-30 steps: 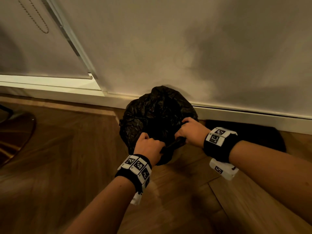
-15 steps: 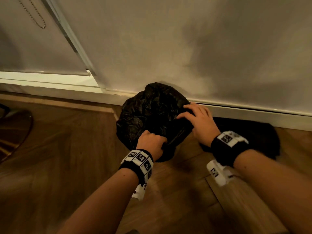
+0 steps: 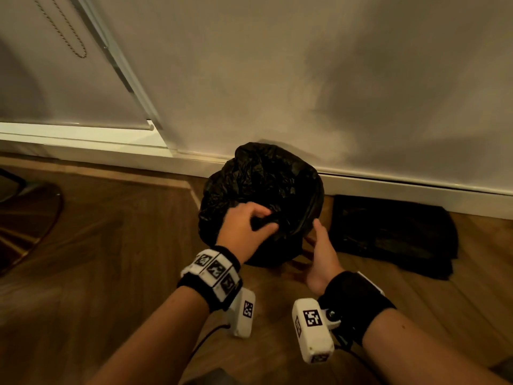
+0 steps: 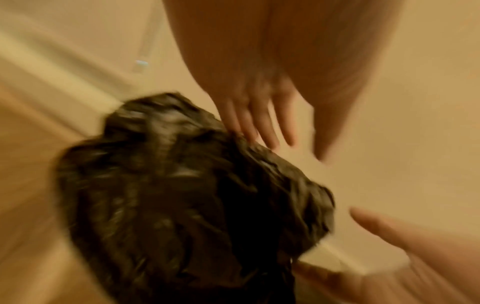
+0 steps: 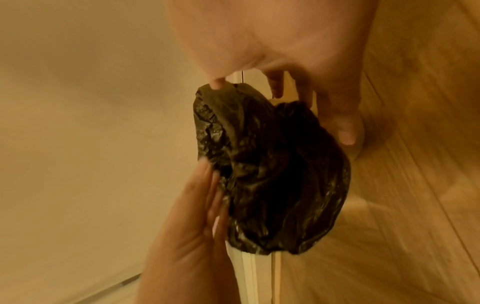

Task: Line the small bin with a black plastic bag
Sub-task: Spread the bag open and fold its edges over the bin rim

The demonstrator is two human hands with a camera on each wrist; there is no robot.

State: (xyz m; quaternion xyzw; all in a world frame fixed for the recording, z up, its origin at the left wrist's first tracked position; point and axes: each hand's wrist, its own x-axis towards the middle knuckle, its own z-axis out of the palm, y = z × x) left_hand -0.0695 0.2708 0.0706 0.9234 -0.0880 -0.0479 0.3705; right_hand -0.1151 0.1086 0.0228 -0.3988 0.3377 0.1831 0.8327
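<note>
A crinkled black plastic bag [image 3: 263, 184] bulges over the small bin, which stands on the floor against the wall and is hidden under the plastic. My left hand [image 3: 258, 218] rests on the bag's front with fingers and thumb spread. The blurred left wrist view shows its fairly straight fingertips [image 4: 259, 135] touching a ridge of the bag [image 4: 168, 195]. My right hand [image 3: 319, 245] lies flat against the lower right side, thumb up. In the right wrist view its fingertips [image 5: 218, 84] touch the bag [image 5: 272, 174], and the left hand [image 5: 202, 195] presses the other side.
A second dark folded sheet or bag [image 3: 394, 234] lies on the wood floor just right of the bin. A white skirting board [image 3: 402, 187] and the wall stand right behind. A dark curved base [image 3: 30, 218] is at far left, with a blind and bead chain [image 3: 63, 31] above.
The left hand let go of the bag's front hem and moved up onto its front. The right hand left the top right of the bag and dropped to its lower right side.
</note>
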